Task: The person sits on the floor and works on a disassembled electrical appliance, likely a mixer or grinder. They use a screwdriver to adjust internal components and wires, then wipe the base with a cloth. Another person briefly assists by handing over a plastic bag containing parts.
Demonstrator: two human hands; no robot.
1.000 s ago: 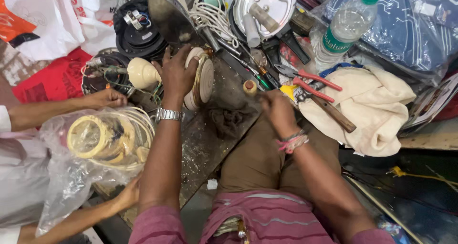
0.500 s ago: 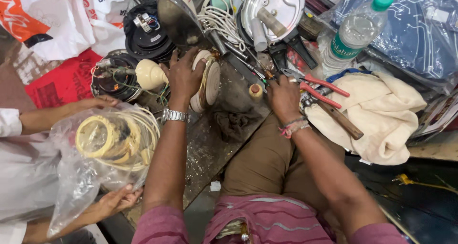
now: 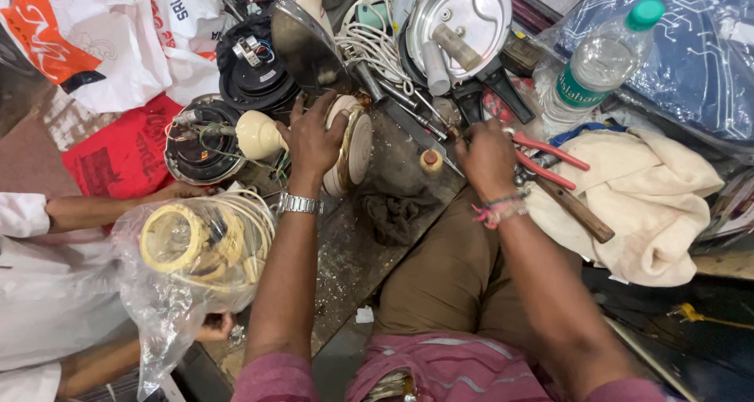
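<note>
Left hand (image 3: 312, 139) grip clamped on cream housing (image 3: 351, 144); right hand (image 3: 487, 157) grip unclear among tools, red pliers (image 3: 550, 162) beside

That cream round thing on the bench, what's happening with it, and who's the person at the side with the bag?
The person's left hand grips a cream round housing standing on edge on the worn workbench. Their right hand reaches among the tools beside red-handled pliers; whether it holds anything is unclear. On the left, another person in white sleeves holds a clear plastic bag with cream rings and coiled wire inside. A water bottle and a cream cloth lie to the right.
</note>
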